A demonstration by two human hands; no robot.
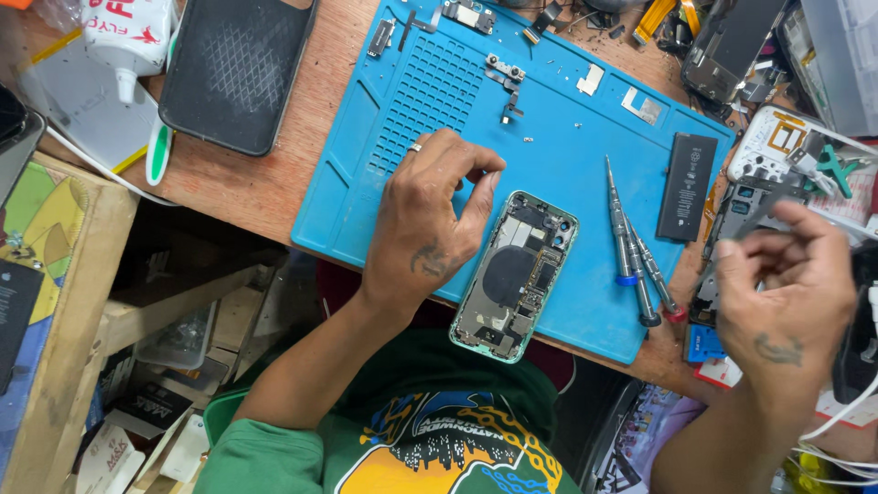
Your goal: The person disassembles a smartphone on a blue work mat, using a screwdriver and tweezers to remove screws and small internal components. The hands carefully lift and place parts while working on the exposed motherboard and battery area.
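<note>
Pinching thumb and forefinger together over something too small to make out, the left hand (430,215) hovered at the upper left corner of an opened green smartphone with its back removed (517,274). That phone lay tilted on a blue silicone repair mat (567,137), its lower end overhanging the mat's near edge. Just right of the phone lay three slim metal screwdrivers (636,256), then a flat black rectangular battery (688,186). The right hand (786,284) was raised off the mat's right side, fingers loosely curled, holding nothing visible. The mat covered a brown wooden tabletop (238,183).
</note>
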